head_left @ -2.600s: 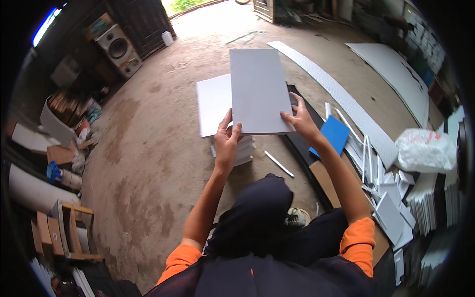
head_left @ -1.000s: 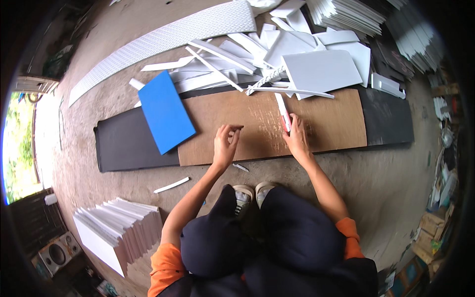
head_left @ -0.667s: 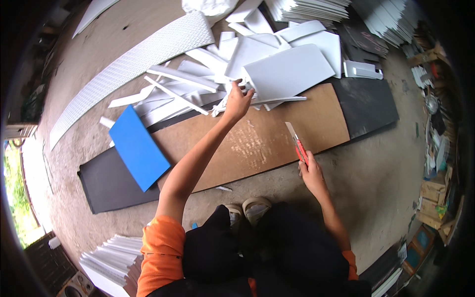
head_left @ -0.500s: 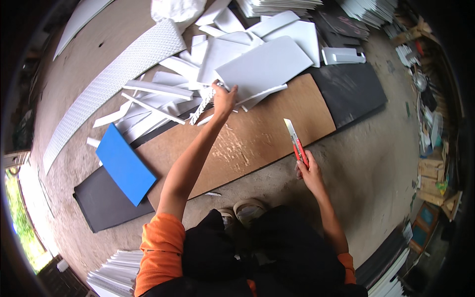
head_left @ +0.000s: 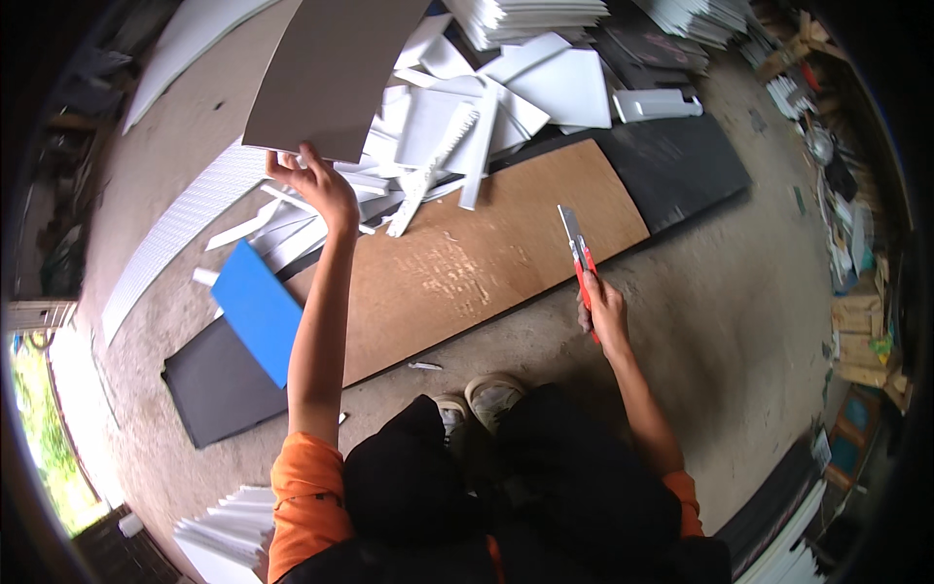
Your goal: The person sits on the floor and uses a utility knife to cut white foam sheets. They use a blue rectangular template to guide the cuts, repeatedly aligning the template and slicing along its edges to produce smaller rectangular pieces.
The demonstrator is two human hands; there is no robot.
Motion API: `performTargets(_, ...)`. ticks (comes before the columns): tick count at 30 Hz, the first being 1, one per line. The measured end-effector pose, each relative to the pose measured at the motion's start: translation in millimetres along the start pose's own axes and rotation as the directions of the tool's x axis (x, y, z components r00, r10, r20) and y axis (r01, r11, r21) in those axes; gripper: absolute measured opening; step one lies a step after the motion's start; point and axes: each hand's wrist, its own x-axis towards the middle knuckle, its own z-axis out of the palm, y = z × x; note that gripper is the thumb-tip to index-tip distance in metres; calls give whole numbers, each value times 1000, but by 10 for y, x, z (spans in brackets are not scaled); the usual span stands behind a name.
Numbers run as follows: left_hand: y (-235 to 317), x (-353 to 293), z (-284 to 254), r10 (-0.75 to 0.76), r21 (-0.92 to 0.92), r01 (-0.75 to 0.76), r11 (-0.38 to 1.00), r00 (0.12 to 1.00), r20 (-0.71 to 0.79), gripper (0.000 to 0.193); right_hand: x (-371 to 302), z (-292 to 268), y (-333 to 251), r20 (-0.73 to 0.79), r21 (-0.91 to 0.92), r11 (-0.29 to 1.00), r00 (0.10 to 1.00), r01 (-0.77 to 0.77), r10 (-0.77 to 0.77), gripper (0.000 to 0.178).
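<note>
Two bare hands are at work over a long brown board (head_left: 467, 273) that lies slantwise across the middle of the frame on a dark mat (head_left: 219, 389). The left hand (head_left: 316, 185), raised on an outstretched arm toward the upper left of the frame, has its fingers closed on the lower edge of a large grey sheet (head_left: 331, 73), which is lifted clear of the floor and fills the top left centre of the picture. The right hand (head_left: 603, 307), right of centre, is wrapped tight around the handle of a red utility knife (head_left: 576, 248); the blade end points up and to the left, over the near edge of the brown board's right part. Just beyond the left hand, in the upper middle, lies a loose heap of white offcuts (head_left: 467, 127), strips and triangular pieces overlapping one another, some resting on the far edge of the board. A blue panel (head_left: 258, 311) lies tilted at the board's left end, partly on the dark mat. Far left, a long ribbed white panel (head_left: 175, 238) runs along the concrete floor (head_left: 739, 292). A stack of white sheets (head_left: 229, 526) sits at the lower left edge, and further white stacks (head_left: 530, 15) line the top. Below centre, the toes of two pale shoes (head_left: 482, 399) show just short of the board's near edge, with a small white scrap (head_left: 425, 366) lying between them and the board.
</note>
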Motion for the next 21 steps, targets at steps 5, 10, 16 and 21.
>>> performTargets(5, 193, 225, -1021, -156, 93, 171, 981, 976, -150, 42, 104, 452, -213, 60, 137, 985, 992, 105, -114, 37)
performTargets(10, 368, -441, -1985, -324, 254, 388, 886, 910, -261, 38, 99, 722, -258, 173, 168, 977, 972, 130, -159, 34)
performTargets(16, 367, -1398, -2464, -584, 317, 637, 703, 771, -253, 37, 13, 964, -84, 356, 142, 971, 906, 190, -229, 19)
performTargets(21, 308, -1558, -2682, -597, 444, 644, 624, 758, -261, 38, 82, 908, 111, 350, 15, 941, 880, 338, -322, 38)
